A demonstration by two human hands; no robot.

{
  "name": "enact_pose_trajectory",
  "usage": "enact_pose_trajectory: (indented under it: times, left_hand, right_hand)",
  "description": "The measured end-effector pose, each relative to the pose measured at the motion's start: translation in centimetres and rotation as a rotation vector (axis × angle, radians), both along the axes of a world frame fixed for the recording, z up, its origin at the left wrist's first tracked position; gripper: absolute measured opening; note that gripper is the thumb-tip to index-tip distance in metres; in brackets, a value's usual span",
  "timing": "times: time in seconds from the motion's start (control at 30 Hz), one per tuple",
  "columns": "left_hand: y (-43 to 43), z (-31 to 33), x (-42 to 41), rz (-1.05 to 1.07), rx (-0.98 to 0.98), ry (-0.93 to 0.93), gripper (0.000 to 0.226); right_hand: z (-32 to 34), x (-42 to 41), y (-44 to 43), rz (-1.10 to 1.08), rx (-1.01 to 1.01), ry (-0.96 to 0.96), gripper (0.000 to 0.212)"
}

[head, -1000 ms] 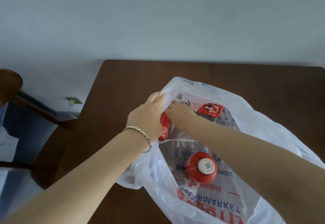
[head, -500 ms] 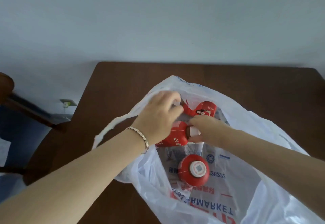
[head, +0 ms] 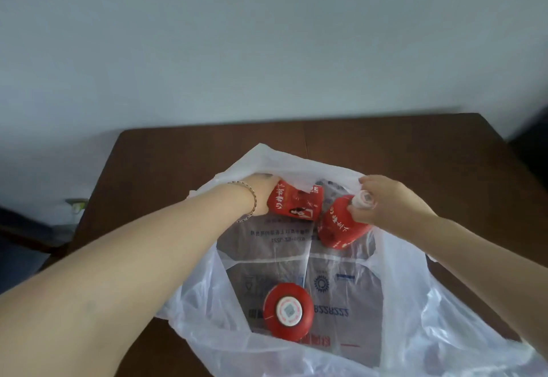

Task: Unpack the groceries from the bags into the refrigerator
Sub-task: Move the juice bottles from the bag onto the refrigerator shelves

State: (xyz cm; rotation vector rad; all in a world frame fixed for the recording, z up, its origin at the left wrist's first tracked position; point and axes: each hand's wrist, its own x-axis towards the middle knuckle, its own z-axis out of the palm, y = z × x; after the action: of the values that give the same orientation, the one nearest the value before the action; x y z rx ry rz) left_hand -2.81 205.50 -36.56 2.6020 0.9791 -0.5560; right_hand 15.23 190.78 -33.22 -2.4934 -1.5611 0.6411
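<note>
My left hand (head: 261, 199) reaches into the white translucent plastic bag (head: 444, 302) on the dark brown wooden table (head: 166, 163). Its palm is against one end of a red printed bottle (head: 293, 203) lying on its side. The bag's rim hides the fingers, so I cannot tell whether they grip. My right hand (head: 388, 201) has its fingers curled tight round the white-capped neck of a second red bottle (head: 341, 227), tilted, just beside the first. A third red round bottle (head: 289, 311) stands upright nearer me in the bag, well apart from both.
</note>
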Motion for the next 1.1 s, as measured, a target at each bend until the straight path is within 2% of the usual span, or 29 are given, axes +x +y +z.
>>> enact_pose_trajectory:
  times: [0.07,0.13,0.2,0.27,0.4,0.47,0.53,0.7,0.8,0.9,1.0,1.1]
  left_hand:
    - [-0.3,-1.1,-0.2,0.041,0.049,0.071,0.057]
    - [-1.1,-1.6,-0.4,0.079,0.023,0.117,0.052]
    - [-2.5,-1.4,-0.6,0.115,-0.034,0.155,0.044]
    - [-3.7,-0.4,-0.8,0.142,-0.029,0.111,0.036]
    - [-5.7,4.0,-1.5,0.152,0.108,0.035,0.027]
    - [-7.2,6.1,-2.5,0.102,0.163,0.047,0.024]
    - [-9.0,7.2,-4.2,0.058,0.202,0.065,0.023]
    - [-13.2,6.0,-8.6,0.056,0.230,0.165,0.054]
    - [-15.1,4.3,-9.5,0.088,0.173,0.159,0.060]
    - [-16.4,3.3,-9.5,0.154,0.109,0.067,0.053]
    - [-17.7,2.9,-9.6,0.168,0.155,-0.044,0.046]
    - [-18.0,1.6,-9.9,0.112,0.330,-0.175,0.079]
  right_hand:
    - [-0.2,-0.1,0.2,-0.082,0.007,0.085,0.045]
    - [-0.2,-0.7,0.3,-0.058,-0.016,0.110,0.041]
    - [-0.5,-1.4,0.1,0.039,-0.052,0.062,0.032]
    - [-1.2,-2.0,-0.3,0.131,-0.011,-0.044,0.029]
    - [-1.2,-2.9,-1.2,0.197,0.055,-0.263,0.044]
    - [-0.8,-3.7,-2.2,0.241,0.057,-0.259,0.043]
    - [-0.4,-4.7,-3.7,0.229,0.068,-0.161,0.033]
    - [-0.2,-8.0,-8.1,0.038,0.016,0.098,0.034]
    - [-0.8,-9.4,-9.4,-0.038,0.001,0.198,0.031]
    - [-0.9,-10.1,-9.8,-0.008,0.000,0.113,0.026]
    - [-1.2,-10.8,-10.0,0.027,0.006,0.018,0.037]
    - [-1.2,-11.1,-9.9,0.009,0.008,0.014,0.039]
